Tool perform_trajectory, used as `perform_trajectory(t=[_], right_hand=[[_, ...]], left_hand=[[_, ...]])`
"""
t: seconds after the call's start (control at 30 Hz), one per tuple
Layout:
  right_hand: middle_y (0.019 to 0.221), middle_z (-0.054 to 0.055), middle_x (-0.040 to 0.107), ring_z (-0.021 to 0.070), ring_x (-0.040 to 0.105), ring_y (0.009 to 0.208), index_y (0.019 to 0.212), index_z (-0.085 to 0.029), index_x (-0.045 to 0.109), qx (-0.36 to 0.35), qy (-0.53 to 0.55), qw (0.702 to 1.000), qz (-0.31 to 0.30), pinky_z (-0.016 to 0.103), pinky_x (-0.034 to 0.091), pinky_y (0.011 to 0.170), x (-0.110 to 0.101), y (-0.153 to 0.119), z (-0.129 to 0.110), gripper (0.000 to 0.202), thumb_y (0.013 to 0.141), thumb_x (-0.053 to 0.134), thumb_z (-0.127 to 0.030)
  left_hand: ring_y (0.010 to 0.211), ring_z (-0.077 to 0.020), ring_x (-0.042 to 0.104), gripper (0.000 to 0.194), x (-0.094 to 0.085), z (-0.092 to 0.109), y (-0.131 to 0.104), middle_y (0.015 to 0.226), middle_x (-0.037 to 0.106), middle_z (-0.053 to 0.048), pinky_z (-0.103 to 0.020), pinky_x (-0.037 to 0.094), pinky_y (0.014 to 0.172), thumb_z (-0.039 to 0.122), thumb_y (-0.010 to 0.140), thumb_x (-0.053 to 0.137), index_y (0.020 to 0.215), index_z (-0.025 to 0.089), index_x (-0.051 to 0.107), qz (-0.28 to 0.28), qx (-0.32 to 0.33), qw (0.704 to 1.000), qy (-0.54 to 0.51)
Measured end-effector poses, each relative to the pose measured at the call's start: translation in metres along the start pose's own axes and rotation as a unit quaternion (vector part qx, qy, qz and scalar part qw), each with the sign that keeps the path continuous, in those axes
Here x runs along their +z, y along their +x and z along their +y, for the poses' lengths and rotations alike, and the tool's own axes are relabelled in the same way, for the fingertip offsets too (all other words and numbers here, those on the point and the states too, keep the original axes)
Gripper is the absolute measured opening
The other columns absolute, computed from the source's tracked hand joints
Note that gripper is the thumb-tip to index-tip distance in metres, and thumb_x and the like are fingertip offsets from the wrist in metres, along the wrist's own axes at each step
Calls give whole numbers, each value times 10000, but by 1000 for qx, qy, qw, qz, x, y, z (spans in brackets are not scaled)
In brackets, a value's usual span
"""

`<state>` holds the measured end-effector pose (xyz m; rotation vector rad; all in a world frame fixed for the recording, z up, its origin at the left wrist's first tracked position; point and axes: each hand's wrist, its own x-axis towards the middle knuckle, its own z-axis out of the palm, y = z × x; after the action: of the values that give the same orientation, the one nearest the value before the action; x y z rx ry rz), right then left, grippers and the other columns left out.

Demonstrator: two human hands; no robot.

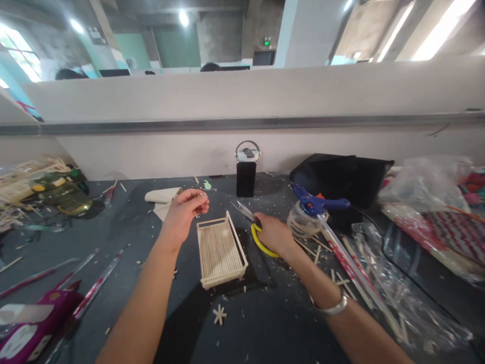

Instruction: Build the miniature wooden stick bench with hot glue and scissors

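Scissors [255,237] gripped in our right hand [276,234]; left hand [187,210] pinched, contents unclear; we judge wooden-stick tray [220,247] light, fragile: hold by base.

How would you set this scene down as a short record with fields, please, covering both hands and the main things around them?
Left hand: raised, fingertips together; too small to tell whether they hold anything
Right hand: gripping yellow-handled scissors, blades pointing away from the person
Between the hands: stick-built frame with raised rails, on the dark table
Nearer the person: small star-shaped stick piece
Farther back: dark bottle with a loop handle, upright
Right side: blue glue gun at a round clear container
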<state>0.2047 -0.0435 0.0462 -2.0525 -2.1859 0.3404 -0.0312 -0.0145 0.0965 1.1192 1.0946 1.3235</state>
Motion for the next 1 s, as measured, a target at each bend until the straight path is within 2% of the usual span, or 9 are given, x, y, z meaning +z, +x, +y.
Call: perform_trajectory(t=[0.13,0.23,0.3,0.37,0.47,0.53,0.7,0.8,1.0], right_hand=[[1002,151,715,306,672,923,1208,-192,614,-13,-43,999,-28,344,466,724,2,-12,0,415,801,552,-238],[1081,198,674,360,614,1044,1308,-182,555,-3,-81,997,2,436,437,842,-10,-32,-2,521,796,590,-275],[1088,194,662,339,606,1058,1334,-172,530,4,-67,997,26,429,429,865,-16,-50,-4,495,849,535,-274],[955,124,692,254,657,905,1323,-165,526,-6,42,999,0,331,465,777,-15,-69,-6,459,879,500,-275],[740,25,674,176,642,666,1319,-133,503,-24,237,966,-102,259,466,631,3,-91,-13,504,841,558,-283],[765,24,674,165,640,688,1311,-113,491,-34,319,944,-81,258,480,659,22,-98,-21,526,817,582,-269],[747,10,664,148,625,647,1160,-152,584,-62,426,902,-6,256,508,615,53,-87,-31,354,814,524,-190],[705,-4,642,135,603,603,1042,-164,628,-64,422,904,28,231,496,547,51,-74,-27,273,803,496,-160],[682,11,628,134,601,568,917,-144,644,-46,409,910,39,195,443,436,39,-49,-13,206,791,483,-171]], left_hand=[[660,-156,622,256,-18,-20,3,664,666,-19,-301,472,698,319,592,769,734,161,626,39,-33,996,78],[715,-192,647,267,-24,-31,-4,665,669,-20,-330,470,747,345,592,761,728,169,613,29,-44,995,80],[757,-213,657,272,-25,-38,-10,682,675,-20,-334,463,754,366,606,751,742,177,609,22,-50,996,75],[767,-218,658,279,-25,-44,-14,699,678,-18,-331,460,750,385,622,741,752,182,602,15,-54,996,63],[751,-209,653,292,-25,-51,-18,711,677,-12,-319,460,734,400,632,738,763,183,593,8,-57,998,40],[751,-203,653,297,-26,-52,-20,710,671,-6,-305,461,721,393,626,745,765,181,589,10,-59,998,25],[729,-175,656,292,-28,-48,-29,682,646,11,-272,463,708,354,601,759,752,168,592,44,-62,997,-5],[716,-173,659,289,-31,-44,-37,674,654,4,-271,470,693,333,584,765,748,162,599,75,-66,995,-15],[747,-188,677,287,-26,-46,-42,702,680,-19,-291,493,701,327,581,755,753,162,595,111,-55,992,-31]])
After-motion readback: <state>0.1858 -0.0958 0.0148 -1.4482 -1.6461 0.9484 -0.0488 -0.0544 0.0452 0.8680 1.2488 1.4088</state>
